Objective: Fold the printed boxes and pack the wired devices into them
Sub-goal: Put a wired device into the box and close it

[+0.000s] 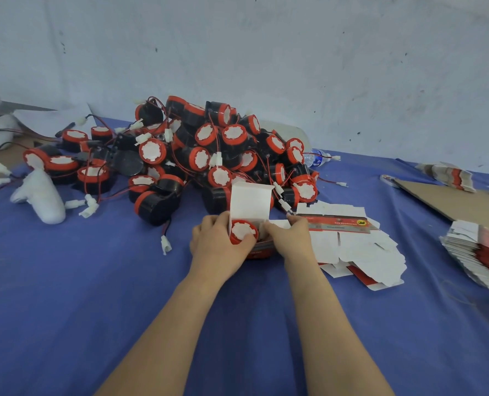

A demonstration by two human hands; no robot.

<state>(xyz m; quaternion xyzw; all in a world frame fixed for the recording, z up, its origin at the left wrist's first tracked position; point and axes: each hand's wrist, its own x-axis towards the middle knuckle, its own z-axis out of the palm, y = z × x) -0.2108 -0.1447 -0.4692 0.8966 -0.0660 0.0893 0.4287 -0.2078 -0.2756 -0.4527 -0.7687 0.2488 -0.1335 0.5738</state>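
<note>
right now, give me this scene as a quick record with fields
left hand: grips the printed box on its left side
right hand: pinches a side flap of the box
wired device: sits in the box, lid flap upright
device pile: behind the box
flat box blanks: right of the hands

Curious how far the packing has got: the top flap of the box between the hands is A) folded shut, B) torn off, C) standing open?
C: the box held by the left hand and right hand has its white top flap standing upright, a device showing in its mouth.
</note>
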